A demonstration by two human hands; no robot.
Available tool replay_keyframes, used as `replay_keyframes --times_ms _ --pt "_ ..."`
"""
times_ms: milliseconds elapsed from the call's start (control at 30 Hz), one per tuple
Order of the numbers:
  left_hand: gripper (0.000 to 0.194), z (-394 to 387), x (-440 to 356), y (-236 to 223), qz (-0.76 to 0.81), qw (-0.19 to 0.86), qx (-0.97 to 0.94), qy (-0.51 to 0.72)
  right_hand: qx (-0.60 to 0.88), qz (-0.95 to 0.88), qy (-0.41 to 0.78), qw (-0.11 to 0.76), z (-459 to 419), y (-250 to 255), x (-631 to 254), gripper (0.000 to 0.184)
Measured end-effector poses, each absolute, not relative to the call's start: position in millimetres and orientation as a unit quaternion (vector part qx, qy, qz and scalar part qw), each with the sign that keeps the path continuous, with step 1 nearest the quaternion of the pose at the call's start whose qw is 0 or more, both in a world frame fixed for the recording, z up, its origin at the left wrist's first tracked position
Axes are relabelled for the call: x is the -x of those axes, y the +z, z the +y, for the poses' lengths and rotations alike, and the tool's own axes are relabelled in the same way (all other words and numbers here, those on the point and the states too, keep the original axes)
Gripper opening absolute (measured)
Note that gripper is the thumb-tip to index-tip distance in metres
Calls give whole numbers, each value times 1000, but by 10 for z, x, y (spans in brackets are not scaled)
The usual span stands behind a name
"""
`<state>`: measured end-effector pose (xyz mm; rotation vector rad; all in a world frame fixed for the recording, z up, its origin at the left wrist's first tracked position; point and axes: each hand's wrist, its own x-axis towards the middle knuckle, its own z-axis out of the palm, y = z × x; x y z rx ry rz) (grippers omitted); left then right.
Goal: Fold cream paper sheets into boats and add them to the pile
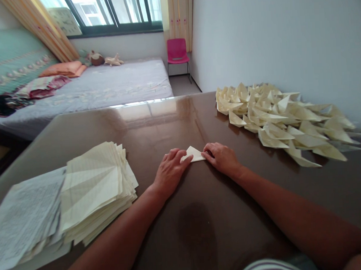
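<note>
Holding on the brown desk, near the middle of the view, a small folded paper, with its peak turned toward twelve o'clock. Closing the fingers of the left hand on its nine o'clock end, with the thumb lying across the paper and with a small gap showing between thumb and forefinger. Pinching with the right hand its three o'clock corner, with thumb and forefinger almost meeting there and with the other fingers bending inward. Not being able to tell how strongly pressing with either hand.

Taking this paper as the clock's centre, seeing between eight and nine o'clock a thick stack of creased sheets, cream and lined, apart from the left hand. Seeing farther out in the same direction some printed sheets, partly overlapped by the cream stack. Seeing between two and three o'clock, close to the wall, a large heap of folded pieces, pale yellow, pointed, and crowding together.

Beyond the desk, seeing at twelve o'clock a pink chair, and between ten and eleven a bed, carrying orange pillows and soft toys.
</note>
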<state>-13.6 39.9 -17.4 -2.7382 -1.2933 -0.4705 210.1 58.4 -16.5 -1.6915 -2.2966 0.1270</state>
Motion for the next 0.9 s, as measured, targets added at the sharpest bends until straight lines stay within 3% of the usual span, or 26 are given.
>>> replay_keyframes --times_ms 167,367,500,900 --pt "37 339 84 -82 -391 9 919 -52 586 -798 43 137 584 -157 -2095 22" --pt "42 297 41 -59 -412 18 911 -33 520 -843 -21 135 468 -48 -2063 23" --pt "39 293 36 -47 -416 15 909 -33 440 -894 -44 65 273 42 -1985 31" --pt "40 229 59 -53 -434 33 900 -7 512 -853 -101 -21 125 77 -2010 35"
